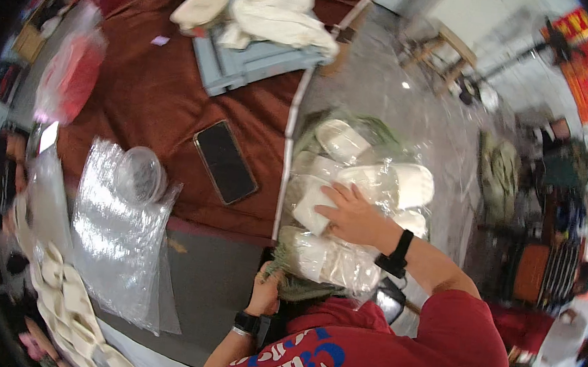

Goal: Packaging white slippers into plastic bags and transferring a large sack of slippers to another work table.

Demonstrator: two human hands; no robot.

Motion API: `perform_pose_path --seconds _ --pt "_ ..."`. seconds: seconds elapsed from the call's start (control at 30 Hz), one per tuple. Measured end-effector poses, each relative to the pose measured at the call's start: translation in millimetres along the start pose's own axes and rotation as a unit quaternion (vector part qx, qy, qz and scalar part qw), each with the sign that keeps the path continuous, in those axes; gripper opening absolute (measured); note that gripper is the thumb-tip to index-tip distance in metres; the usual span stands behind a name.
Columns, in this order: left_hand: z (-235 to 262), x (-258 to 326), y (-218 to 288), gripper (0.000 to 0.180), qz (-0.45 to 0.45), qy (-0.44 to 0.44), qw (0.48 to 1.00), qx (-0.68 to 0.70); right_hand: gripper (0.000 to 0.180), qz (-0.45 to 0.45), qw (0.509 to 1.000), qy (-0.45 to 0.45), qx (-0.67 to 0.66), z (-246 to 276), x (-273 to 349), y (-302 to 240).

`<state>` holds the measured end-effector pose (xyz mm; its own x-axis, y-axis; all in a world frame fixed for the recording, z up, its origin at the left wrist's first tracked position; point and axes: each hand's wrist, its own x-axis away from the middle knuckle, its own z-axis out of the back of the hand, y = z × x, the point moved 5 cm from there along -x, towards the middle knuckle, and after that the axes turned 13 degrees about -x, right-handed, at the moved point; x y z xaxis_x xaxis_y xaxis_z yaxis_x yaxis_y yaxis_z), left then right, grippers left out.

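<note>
A green sack (298,289) stands beside the table, stuffed with white slippers (411,184) sealed in clear plastic. My right hand (354,216), a black watch on its wrist, reaches into the top of the sack and grips one bagged white slipper (307,212) at the left side of the pile. Lower down, my left hand (266,292), also with a black wristband, clutches the sack's near rim. My red shirt fills the bottom of the view.
A black phone (225,161) lies on the brown tablecloth (154,92). A stack of clear plastic bags (115,237) with a round clear tub (140,174) lies to the left. More white slippers (69,310) are at lower left, with a grey-blue frame (249,62) holding white cloth behind. People sit at the right.
</note>
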<state>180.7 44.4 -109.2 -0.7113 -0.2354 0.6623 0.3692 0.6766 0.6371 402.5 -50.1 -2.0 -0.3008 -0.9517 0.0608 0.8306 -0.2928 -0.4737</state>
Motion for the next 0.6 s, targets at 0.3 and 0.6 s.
perform_pose_path --seconds 0.3,0.6 --pt "28.0 -7.3 -7.3 0.029 0.098 0.027 0.979 -0.179 0.026 -0.261 0.885 0.385 -0.008 131.6 138.6 34.8" --pt "-10.7 -2.6 22.9 0.044 0.190 0.076 0.974 -0.099 0.032 -0.541 0.827 0.137 -0.070 55.2 168.4 192.0"
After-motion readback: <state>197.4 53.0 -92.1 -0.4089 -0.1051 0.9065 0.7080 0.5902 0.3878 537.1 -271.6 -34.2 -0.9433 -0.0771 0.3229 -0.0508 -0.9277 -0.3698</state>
